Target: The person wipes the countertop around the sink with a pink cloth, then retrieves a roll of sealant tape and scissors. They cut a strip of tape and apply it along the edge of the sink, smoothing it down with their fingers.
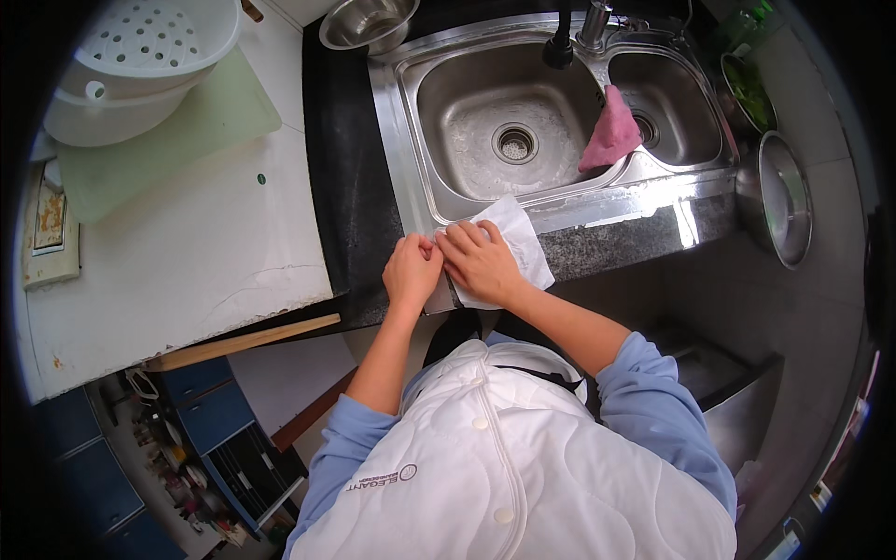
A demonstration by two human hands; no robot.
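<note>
At the front edge of the sink counter, both my hands meet with curled fingers. My right hand [483,260] lies over a thin white sheet [528,245], paper or cloth, with its fingers bent onto it. Close against those fingertips is my left hand [413,269], its thumb and fingers drawn together; whatever may be between them is hidden. Just beyond the hands is a stainless steel double sink [483,175], its larger basin straight ahead. A pink cloth [610,133] hangs over the divider between the two basins.
A black faucet head [558,52] hangs above the large basin. On the left, a white perforated basket [140,105] stands on a pale green board [231,105]. Metal bowls [371,28] sit around the sink, one at right [784,203] beside a bowl of green leaves [749,91].
</note>
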